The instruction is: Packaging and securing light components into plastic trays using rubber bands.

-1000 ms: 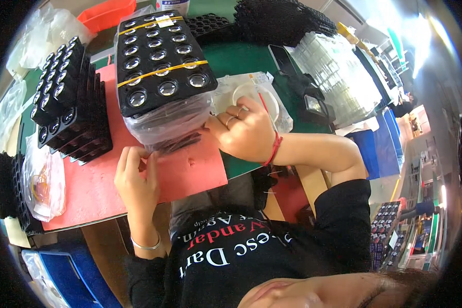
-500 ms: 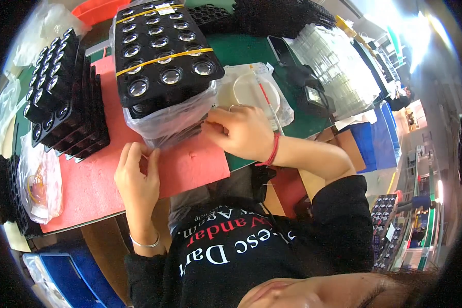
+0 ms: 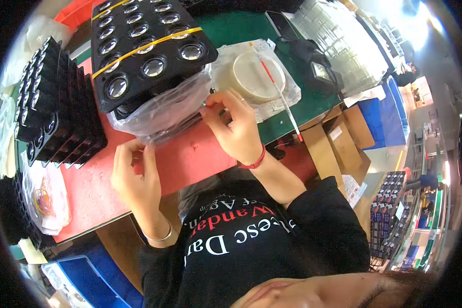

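Nearest, the left hand [image 3: 134, 177] rests on the red mat [image 3: 190, 159] that covers the near part of the counter [image 3: 313, 100], its fingers pinched on the lower edge of a clear plastic bag [image 3: 161, 110]. Just beyond, the right hand [image 3: 236, 128], with a red band at the wrist, closes thumb and fingertips on the bag's right corner. The bag wraps the bottom of a stack of black lens trays [image 3: 143, 51] bound with yellow rubber bands, which stands on the mat between the two hands. Left of it stands a second stack of black trays [image 3: 51, 113]. Behind the right hand, a round white dish [image 3: 254, 77] lies in plastic on the green surface.
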